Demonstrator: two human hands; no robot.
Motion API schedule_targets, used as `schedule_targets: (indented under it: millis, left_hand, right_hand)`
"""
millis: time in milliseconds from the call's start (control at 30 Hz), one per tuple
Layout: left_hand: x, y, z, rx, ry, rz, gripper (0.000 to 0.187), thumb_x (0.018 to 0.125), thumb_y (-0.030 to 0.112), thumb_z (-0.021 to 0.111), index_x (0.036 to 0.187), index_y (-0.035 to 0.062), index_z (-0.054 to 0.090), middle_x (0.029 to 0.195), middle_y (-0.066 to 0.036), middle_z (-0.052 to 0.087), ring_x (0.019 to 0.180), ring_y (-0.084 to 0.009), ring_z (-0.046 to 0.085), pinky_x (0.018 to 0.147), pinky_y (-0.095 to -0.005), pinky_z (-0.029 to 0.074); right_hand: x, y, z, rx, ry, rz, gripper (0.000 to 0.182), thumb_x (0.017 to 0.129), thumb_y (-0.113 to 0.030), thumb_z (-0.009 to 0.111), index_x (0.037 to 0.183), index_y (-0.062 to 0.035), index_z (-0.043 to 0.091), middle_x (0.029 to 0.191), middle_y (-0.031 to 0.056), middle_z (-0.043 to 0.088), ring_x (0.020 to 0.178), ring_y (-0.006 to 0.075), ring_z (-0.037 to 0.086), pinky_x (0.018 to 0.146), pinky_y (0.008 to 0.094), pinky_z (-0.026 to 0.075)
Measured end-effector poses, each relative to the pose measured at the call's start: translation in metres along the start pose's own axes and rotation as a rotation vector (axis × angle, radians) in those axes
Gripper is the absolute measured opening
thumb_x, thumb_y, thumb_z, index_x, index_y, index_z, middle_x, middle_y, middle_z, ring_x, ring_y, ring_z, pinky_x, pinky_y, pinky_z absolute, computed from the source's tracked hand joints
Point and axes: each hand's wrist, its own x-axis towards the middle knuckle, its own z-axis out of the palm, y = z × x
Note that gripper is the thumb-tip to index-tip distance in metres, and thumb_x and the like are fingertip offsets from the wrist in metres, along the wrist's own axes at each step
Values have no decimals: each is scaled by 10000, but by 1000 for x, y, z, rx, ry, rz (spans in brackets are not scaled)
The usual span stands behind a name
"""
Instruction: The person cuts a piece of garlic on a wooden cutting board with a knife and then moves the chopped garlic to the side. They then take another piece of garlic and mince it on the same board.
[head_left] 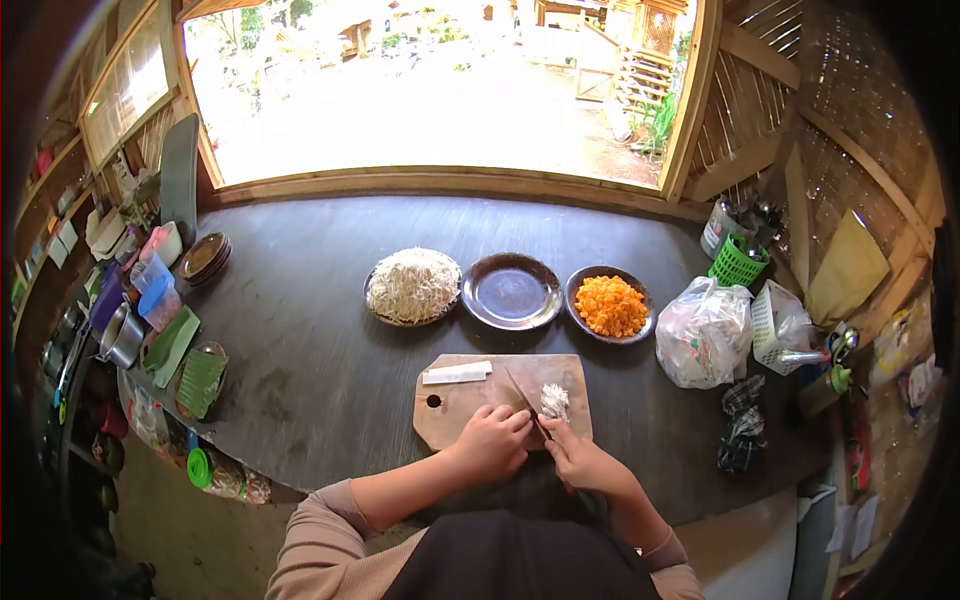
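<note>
A wooden cutting board [470, 400] lies in front of me. My right hand [585, 462] grips a knife [524, 392] by its handle, the blade angled up and left across the board. Beside the blade, my left hand [497, 440] has its fingers curled and pressed together at the board; what they hold, if anything, is hidden. Right of the blade sits a small heap of fine white shreds [554, 401]. Flat white strips [457, 373] lie at the board's upper left, above its dark hole.
Behind the board stand a plate piled with white shreds [413, 285], a dark plate [513, 291] and a bowl of orange diced pieces [611, 306]. A plastic bag [705, 332], green basket [738, 262] and dark cloth [742, 425] are at right; banana leaves [203, 380] and a blue-lidded container [159, 302] at left.
</note>
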Motion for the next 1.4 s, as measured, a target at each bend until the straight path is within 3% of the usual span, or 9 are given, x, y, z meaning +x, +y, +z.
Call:
schedule_targets:
  millis: [133,200,433,600,700,833,933,1000,1400]
  left_hand:
    - [4,1,-2,15,-62,-12,400,764,305,649,1075,53,656,1149,-37,620,1022,-220,578,855,-387,459]
    - [3,2,-3,25,-96,-14,400,767,308,646,1076,53,657,1136,-35,620,1015,-220,578,853,-388,460]
    - [0,1,1,4,-20,-6,394,774,300,637,1083,56,659,1130,-29,623,1007,-218,583,845,-385,470]
    - [-4,-9,2,-33,1,-7,405,790,282,630,1132,67,660,1176,-33,634,1045,-216,597,878,-372,483]
    - [-5,-12,4,-68,14,18,416,796,271,628,1161,73,658,1192,-36,638,1064,-215,605,886,-370,495]
    - [-6,-12,3,-77,24,26,414,801,264,628,1164,66,656,1188,-42,637,1054,-219,609,872,-370,501]
    - [-5,-9,3,-80,10,5,412,804,262,626,1163,61,656,1192,-47,631,1056,-223,600,877,-374,497]
    - [-5,-9,5,-84,17,-9,411,806,261,625,1162,60,656,1193,-49,627,1058,-225,595,879,-376,495]
    - [-5,-14,9,-50,54,16,391,813,258,631,1159,80,663,1170,-30,623,1041,-217,585,848,-366,504]
  right_hand:
    - [1,-1,0,-43,-3,5,443,1022,-179,421,1452,-121,331,682,233,633,454,274,603,484,400,510]
    - [1,-8,3,-38,21,1,444,1030,-155,401,1465,-128,320,553,101,530,415,194,537,443,350,466]
    - [9,-4,8,6,30,46,487,1034,-183,429,1497,-135,285,543,80,513,421,182,536,444,320,466]
    - [0,6,8,215,-5,44,534,1018,-145,478,1518,-133,290,678,71,576,505,148,576,478,305,480]
    - [-18,14,10,156,62,-80,568,983,-142,514,1519,-166,327,768,90,635,553,153,618,523,294,508]
    - [-34,8,18,188,158,-46,567,966,-119,525,1506,-149,354,821,105,655,567,164,633,560,302,522]
    - [-38,7,24,23,218,-58,536,972,-100,510,1490,-134,375,816,88,670,564,141,627,574,288,528]
    - [-38,7,27,-21,307,-55,505,957,-92,517,1453,-130,431,760,131,662,583,195,649,604,339,534]
    - [-37,7,26,-88,358,-28,443,933,-110,572,1372,-130,523,679,204,635,614,315,669,627,402,518]
